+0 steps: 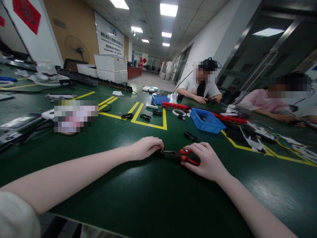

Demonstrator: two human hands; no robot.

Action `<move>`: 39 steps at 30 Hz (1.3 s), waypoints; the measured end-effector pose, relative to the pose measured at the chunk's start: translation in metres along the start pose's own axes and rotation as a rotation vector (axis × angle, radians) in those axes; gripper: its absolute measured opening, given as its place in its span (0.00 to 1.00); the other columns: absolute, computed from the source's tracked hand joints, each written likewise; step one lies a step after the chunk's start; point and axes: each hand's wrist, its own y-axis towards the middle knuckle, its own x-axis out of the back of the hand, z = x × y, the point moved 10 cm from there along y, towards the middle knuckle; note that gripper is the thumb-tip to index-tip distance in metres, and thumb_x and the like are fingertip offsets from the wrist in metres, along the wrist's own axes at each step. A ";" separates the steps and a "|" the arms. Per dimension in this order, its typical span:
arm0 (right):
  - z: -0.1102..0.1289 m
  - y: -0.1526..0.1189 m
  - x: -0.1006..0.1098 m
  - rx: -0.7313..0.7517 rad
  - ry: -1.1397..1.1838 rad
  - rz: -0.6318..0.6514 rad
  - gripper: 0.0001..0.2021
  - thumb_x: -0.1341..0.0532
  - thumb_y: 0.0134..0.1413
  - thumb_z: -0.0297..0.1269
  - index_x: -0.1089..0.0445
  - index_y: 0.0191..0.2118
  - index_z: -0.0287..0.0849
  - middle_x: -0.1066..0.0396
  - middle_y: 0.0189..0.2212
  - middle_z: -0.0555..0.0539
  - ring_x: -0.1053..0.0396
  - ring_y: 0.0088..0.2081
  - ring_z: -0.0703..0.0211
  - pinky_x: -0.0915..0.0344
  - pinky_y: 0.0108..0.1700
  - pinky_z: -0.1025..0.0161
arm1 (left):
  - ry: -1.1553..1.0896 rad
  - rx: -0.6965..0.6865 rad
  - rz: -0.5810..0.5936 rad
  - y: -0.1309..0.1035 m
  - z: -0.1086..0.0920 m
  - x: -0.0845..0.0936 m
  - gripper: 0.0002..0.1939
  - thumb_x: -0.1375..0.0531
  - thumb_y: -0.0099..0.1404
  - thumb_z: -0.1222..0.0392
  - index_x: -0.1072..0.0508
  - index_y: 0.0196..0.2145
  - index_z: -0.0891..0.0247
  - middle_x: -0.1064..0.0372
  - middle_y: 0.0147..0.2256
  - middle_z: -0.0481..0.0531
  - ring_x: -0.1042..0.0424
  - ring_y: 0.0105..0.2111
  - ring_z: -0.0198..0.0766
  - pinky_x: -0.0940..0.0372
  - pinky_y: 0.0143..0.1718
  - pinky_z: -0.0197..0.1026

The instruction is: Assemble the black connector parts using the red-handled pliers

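Observation:
My right hand [206,160] is closed around the red and black handles of a pair of long-nose pliers [190,160]. The pliers lie level just above the green table, their jaws pointing left. At the jaw tips my left hand [146,147] is closed on a small dark piece [158,151], mostly hidden by the fingers; I cannot make out its kind. The jaw tips meet or nearly meet this piece. Just beyond my right hand lies a black cylindrical part [190,136].
Several small black parts [145,116] lie in and near a yellow-taped outline [148,125]. A blue bin [207,121] stands behind my right hand, a smaller blue bin [159,99] farther back. A phone [75,116] lies left. Two people sit across at the right.

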 end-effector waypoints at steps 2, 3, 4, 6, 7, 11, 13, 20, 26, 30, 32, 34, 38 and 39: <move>0.001 0.000 0.000 0.011 -0.016 -0.010 0.19 0.35 0.56 0.51 0.30 0.47 0.45 0.23 0.43 0.44 0.26 0.42 0.50 0.38 0.49 0.48 | -0.010 0.003 -0.003 0.000 0.001 0.000 0.09 0.47 0.72 0.68 0.28 0.41 0.63 0.27 0.42 0.51 0.28 0.44 0.39 0.35 0.48 0.40; 0.002 0.000 0.001 0.013 -0.023 -0.017 0.19 0.35 0.56 0.51 0.30 0.47 0.45 0.23 0.43 0.43 0.26 0.42 0.49 0.39 0.49 0.48 | -0.017 0.011 -0.003 0.000 0.002 0.000 0.09 0.47 0.72 0.68 0.28 0.41 0.63 0.26 0.42 0.51 0.27 0.44 0.38 0.34 0.48 0.40; 0.002 0.000 0.001 0.012 -0.030 -0.024 0.19 0.35 0.56 0.51 0.30 0.47 0.45 0.23 0.43 0.43 0.26 0.43 0.49 0.39 0.49 0.48 | -0.024 0.024 -0.002 0.000 0.004 0.000 0.08 0.47 0.72 0.67 0.28 0.41 0.63 0.26 0.41 0.51 0.27 0.43 0.38 0.34 0.47 0.39; 0.001 0.001 0.002 -0.002 -0.043 -0.036 0.18 0.35 0.57 0.51 0.30 0.47 0.45 0.23 0.44 0.43 0.26 0.43 0.48 0.39 0.49 0.49 | -0.041 0.060 0.002 0.001 0.008 0.000 0.08 0.47 0.72 0.66 0.28 0.42 0.63 0.26 0.41 0.51 0.26 0.41 0.37 0.34 0.45 0.38; 0.001 0.001 0.002 -0.013 -0.047 -0.039 0.18 0.35 0.56 0.51 0.30 0.47 0.45 0.23 0.44 0.43 0.26 0.43 0.48 0.39 0.49 0.48 | -0.047 0.076 0.003 0.001 0.010 0.000 0.08 0.47 0.72 0.65 0.28 0.42 0.63 0.26 0.40 0.50 0.26 0.40 0.37 0.33 0.43 0.38; -0.001 0.002 0.001 -0.052 -0.036 -0.027 0.18 0.36 0.56 0.52 0.30 0.46 0.46 0.23 0.44 0.43 0.26 0.43 0.48 0.39 0.48 0.48 | -0.066 0.101 -0.008 0.001 0.014 0.001 0.07 0.45 0.72 0.64 0.27 0.42 0.63 0.25 0.39 0.50 0.25 0.39 0.37 0.33 0.42 0.38; -0.001 0.002 -0.001 -0.066 -0.019 -0.017 0.18 0.36 0.56 0.52 0.30 0.46 0.46 0.23 0.44 0.43 0.26 0.42 0.48 0.39 0.48 0.48 | -0.081 0.104 -0.013 0.001 0.014 0.001 0.07 0.45 0.72 0.65 0.27 0.42 0.63 0.25 0.39 0.50 0.25 0.39 0.37 0.33 0.42 0.38; -0.001 0.003 -0.003 -0.094 0.038 0.003 0.16 0.36 0.57 0.50 0.30 0.46 0.47 0.23 0.43 0.43 0.26 0.42 0.48 0.38 0.45 0.49 | -0.108 0.080 -0.018 0.001 0.013 0.001 0.06 0.44 0.72 0.65 0.27 0.41 0.65 0.25 0.39 0.51 0.25 0.39 0.37 0.33 0.43 0.38; -0.002 0.002 -0.006 -0.050 0.018 0.027 0.17 0.36 0.57 0.51 0.31 0.46 0.46 0.23 0.43 0.43 0.26 0.41 0.49 0.39 0.45 0.49 | -0.123 0.058 -0.010 0.001 0.012 0.000 0.07 0.45 0.72 0.66 0.27 0.42 0.65 0.24 0.41 0.52 0.25 0.41 0.38 0.32 0.45 0.39; -0.002 0.002 -0.006 -0.044 -0.002 0.018 0.17 0.35 0.56 0.51 0.31 0.46 0.46 0.23 0.43 0.43 0.26 0.41 0.49 0.38 0.45 0.50 | -0.122 0.057 -0.010 0.001 0.013 0.000 0.07 0.45 0.72 0.66 0.26 0.42 0.65 0.24 0.41 0.52 0.25 0.41 0.38 0.33 0.46 0.39; -0.001 0.002 -0.006 -0.043 -0.010 0.017 0.17 0.36 0.56 0.51 0.30 0.45 0.46 0.23 0.42 0.43 0.26 0.40 0.49 0.38 0.44 0.50 | -0.118 0.052 -0.009 0.002 0.013 -0.001 0.07 0.45 0.72 0.65 0.26 0.41 0.64 0.24 0.41 0.52 0.25 0.42 0.38 0.33 0.46 0.39; -0.001 0.003 -0.005 -0.040 -0.013 0.016 0.17 0.36 0.57 0.51 0.30 0.45 0.46 0.23 0.42 0.43 0.26 0.40 0.50 0.38 0.44 0.51 | -0.115 0.050 -0.008 0.002 0.013 -0.001 0.07 0.45 0.72 0.65 0.26 0.41 0.64 0.24 0.40 0.52 0.25 0.41 0.38 0.33 0.45 0.39; 0.000 0.003 -0.005 -0.032 -0.024 0.031 0.17 0.36 0.57 0.52 0.30 0.44 0.46 0.23 0.41 0.43 0.27 0.39 0.50 0.38 0.43 0.50 | -0.091 0.014 -0.018 0.002 0.009 0.001 0.08 0.45 0.72 0.67 0.26 0.41 0.64 0.25 0.41 0.52 0.26 0.43 0.38 0.33 0.47 0.40; 0.001 0.003 -0.004 -0.029 -0.030 0.034 0.16 0.36 0.57 0.52 0.30 0.44 0.46 0.22 0.41 0.43 0.27 0.39 0.50 0.38 0.43 0.50 | -0.062 -0.005 -0.033 0.002 0.007 0.003 0.08 0.45 0.71 0.67 0.25 0.41 0.63 0.25 0.42 0.52 0.26 0.44 0.38 0.33 0.48 0.41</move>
